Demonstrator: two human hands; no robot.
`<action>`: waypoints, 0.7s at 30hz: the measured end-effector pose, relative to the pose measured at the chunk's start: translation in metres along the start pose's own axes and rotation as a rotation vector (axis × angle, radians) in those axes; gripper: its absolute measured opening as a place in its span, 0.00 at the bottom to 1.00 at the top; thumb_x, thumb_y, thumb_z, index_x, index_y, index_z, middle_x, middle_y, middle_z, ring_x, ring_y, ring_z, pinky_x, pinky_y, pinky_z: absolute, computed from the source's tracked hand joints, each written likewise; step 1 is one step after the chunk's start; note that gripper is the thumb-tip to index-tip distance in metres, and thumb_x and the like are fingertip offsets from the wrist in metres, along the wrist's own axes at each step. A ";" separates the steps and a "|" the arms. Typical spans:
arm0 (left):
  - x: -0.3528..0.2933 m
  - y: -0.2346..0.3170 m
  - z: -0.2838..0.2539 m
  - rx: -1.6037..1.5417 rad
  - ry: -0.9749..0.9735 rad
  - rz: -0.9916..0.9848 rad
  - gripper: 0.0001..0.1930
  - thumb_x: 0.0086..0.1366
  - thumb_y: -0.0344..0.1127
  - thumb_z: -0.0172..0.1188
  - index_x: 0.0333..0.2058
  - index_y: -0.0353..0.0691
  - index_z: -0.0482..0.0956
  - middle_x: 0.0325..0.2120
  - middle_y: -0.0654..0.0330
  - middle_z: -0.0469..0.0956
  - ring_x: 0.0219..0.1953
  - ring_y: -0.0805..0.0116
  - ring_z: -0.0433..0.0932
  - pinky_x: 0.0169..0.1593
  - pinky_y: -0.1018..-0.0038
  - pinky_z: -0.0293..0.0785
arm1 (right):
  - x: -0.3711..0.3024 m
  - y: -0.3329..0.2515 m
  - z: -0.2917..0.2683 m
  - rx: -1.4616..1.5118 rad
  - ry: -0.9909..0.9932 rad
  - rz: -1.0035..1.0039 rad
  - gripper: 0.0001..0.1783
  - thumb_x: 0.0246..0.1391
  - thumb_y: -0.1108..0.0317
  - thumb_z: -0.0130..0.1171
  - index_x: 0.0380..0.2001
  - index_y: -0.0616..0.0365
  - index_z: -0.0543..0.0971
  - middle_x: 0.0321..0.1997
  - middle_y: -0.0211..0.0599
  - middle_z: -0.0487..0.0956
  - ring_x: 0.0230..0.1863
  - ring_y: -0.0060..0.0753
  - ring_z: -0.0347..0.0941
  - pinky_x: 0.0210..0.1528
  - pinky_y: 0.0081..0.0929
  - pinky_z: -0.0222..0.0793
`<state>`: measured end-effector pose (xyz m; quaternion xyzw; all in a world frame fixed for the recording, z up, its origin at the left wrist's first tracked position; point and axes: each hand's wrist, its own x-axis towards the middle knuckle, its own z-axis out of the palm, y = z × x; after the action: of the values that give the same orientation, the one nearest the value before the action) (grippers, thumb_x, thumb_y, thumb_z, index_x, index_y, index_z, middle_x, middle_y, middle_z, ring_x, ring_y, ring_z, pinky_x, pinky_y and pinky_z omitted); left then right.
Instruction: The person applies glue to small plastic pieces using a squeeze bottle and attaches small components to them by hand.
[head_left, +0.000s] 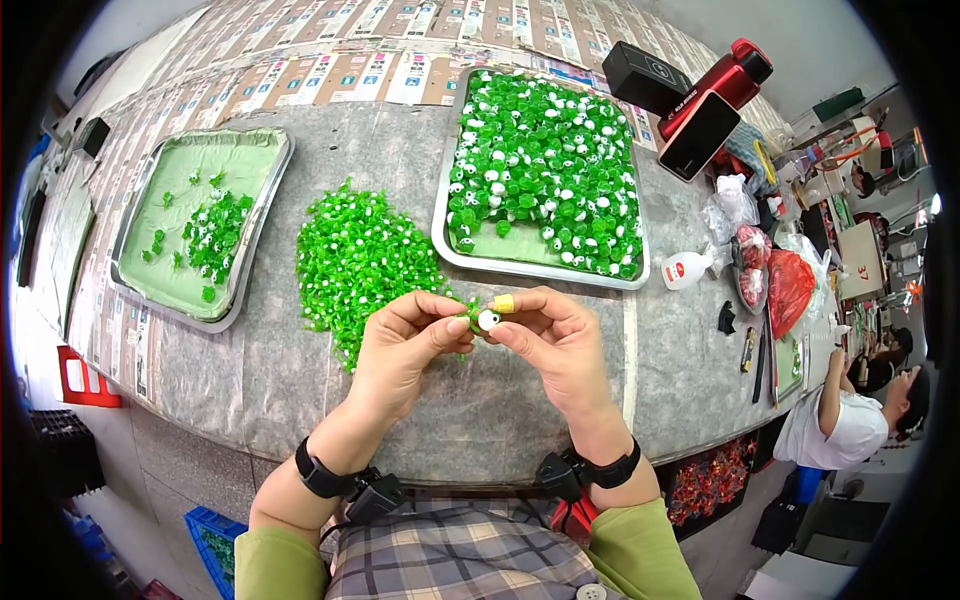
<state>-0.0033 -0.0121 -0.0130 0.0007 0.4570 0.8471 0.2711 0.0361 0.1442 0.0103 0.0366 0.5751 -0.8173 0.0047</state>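
Over the table's near middle, my left hand (402,345) pinches a small green plastic piece (472,313) between thumb and fingertips. Against it, my right hand (556,345) grips a small white head piece with black eye marks (488,319); yellow tape (504,303) wraps one of its fingertips. The two pieces meet, though the fingers partly hide the joint. Just beyond my left hand spreads a heap of loose green pieces (365,255). Farther right, a metal tray (540,272) is crowded with green-and-white pieces. At the left, another tray (185,308) carries a small cluster of similar toys.
A white squeeze bottle (686,269) stands right of the full tray. Beyond it are a phone (699,136), a red bottle (715,88), a black box (645,77) and a red plastic bag (791,290). A person in a white shirt (835,425) sits at the far right.
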 end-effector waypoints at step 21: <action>0.000 0.006 0.008 0.968 -0.067 0.644 0.06 0.44 0.22 0.59 0.23 0.36 0.73 0.22 0.59 0.74 0.25 0.67 0.73 0.28 0.77 0.68 | 0.002 -0.001 -0.013 -0.054 -0.113 0.184 0.11 0.48 0.74 0.51 0.37 0.67 0.72 0.32 0.37 0.75 0.33 0.23 0.72 0.37 0.16 0.68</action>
<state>-0.0043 -0.0085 -0.0041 0.2904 0.7602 0.5810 -0.0169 0.0343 0.1568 0.0073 0.0428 0.5897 -0.7985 0.1132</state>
